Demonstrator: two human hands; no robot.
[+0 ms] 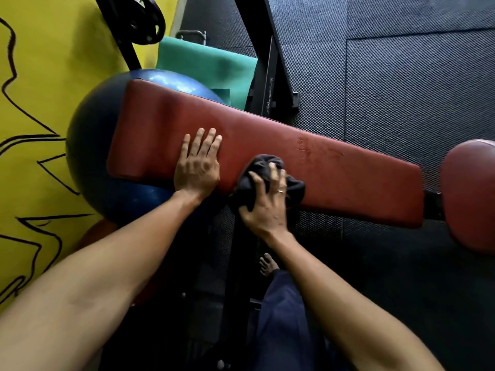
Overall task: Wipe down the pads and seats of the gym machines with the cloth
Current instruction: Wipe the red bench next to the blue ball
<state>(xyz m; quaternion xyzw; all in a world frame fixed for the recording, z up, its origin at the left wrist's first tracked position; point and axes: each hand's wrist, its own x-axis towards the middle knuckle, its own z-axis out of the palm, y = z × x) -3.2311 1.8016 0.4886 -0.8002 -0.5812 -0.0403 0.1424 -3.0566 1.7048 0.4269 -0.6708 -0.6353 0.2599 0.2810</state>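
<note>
Nearest the lens: left forearm [93,277] and right forearm [348,303], bare, both reaching up toward the long red pad [334,172]. Below the pad's near edge, a navy trouser leg [284,317] and a bare foot [267,263].

Long red pad slanted across the view, long axis running from upper left to lower right. Broad end at upper left, over the blue exercise ball [91,145]. Other end pointing lower right at a rounded red pad [471,194], just past a short black bracket [432,206]. Scuffed and scratched along the middle of its top.

Left hand [197,167] laid flat on the long pad's top, left of its middle, palm down. Fingers straight and close together, pointing across the pad's width toward its far edge; heel of the hand at the near edge.

Right hand [265,199] just beside it, toward the pad's lower-right end. Fingers spread and curled over the bunched dark cloth [296,187], thumb hooked into its side, pressing it onto the pad's near edge. Ring [280,191] on one finger. Cloth partly on the pad's top, partly hanging over the near edge.

Beyond the pad's far edge: green mat [206,65], black machine frame [270,84], textured black rubber floor [401,76]. Past the broad end: yellow wall [48,76] with black line drawing, black weight plate [146,20] high up.
</note>
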